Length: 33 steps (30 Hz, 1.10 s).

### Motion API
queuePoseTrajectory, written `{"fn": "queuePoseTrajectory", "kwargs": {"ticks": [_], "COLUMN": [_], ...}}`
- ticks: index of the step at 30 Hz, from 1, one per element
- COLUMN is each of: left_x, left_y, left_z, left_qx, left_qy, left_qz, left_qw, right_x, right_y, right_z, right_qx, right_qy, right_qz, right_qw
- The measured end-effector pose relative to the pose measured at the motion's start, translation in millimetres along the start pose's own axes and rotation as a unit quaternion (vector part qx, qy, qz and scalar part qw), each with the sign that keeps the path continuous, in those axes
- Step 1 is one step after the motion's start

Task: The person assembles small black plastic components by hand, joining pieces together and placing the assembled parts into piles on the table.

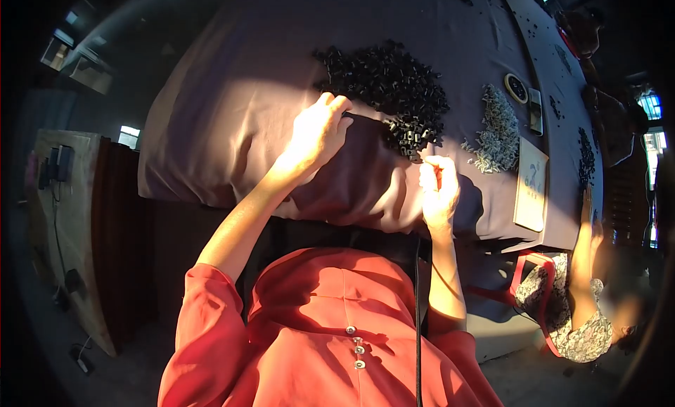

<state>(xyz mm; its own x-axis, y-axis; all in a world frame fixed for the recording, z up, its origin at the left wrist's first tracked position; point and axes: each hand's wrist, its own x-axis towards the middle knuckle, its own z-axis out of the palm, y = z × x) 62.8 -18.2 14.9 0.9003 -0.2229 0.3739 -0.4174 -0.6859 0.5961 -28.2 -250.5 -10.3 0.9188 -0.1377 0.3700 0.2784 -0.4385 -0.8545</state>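
Observation:
A heap of small black pieces [394, 80], many of them short and block-like, lies on the cloth-covered table [211, 125]. My left hand [318, 131] is at the heap's lower left edge, its fingers closed together. A dark bit shows at those fingertips, too small to name. Just below the heap's lower right end, my right hand [440, 189] is held in a pinch. Whatever sits between its fingertips is too small to make out. To the right of that hand is a pile of small grey pieces [494, 136].
A pale printed booklet or box [531, 185] lies near the table's right front. Beyond the grey pile are a round dark roll [515, 88] and a phone-like object [536, 111]. At right, another person's arm [582, 259] reaches toward more black pieces [586, 157], beside a red chair [520, 273].

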Motion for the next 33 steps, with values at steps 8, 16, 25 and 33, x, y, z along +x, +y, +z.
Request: {"fn": "queuePoseTrajectory", "kwargs": {"ticks": [8, 16, 25, 33], "left_x": [-1.2, -7.9, -44.2, -61.0], "left_y": [5.3, 2.6, 10.6, 14.1], "left_z": [6.3, -6.3, -6.7, -4.2], "left_qx": [0.096, -0.207, -0.606, -0.657], "left_qy": [-0.073, 0.001, -0.07, -0.055], "left_qz": [0.0, -0.053, -0.207, -0.202], "left_qw": [0.993, 0.977, 0.764, 0.724], "right_x": [-1.0, -0.5, -1.0, 1.1], "right_y": [-5.2, -3.2, -15.5, -68.1], "right_z": [-0.4, -1.7, -3.0, 38.7], "right_qx": [-0.01, -0.037, 0.029, 0.079], "right_qy": [-0.007, -0.006, -0.033, -0.082], "right_qz": [0.017, 0.002, 0.029, 0.057], "right_qw": [1.0, 0.999, 0.999, 0.992]}}
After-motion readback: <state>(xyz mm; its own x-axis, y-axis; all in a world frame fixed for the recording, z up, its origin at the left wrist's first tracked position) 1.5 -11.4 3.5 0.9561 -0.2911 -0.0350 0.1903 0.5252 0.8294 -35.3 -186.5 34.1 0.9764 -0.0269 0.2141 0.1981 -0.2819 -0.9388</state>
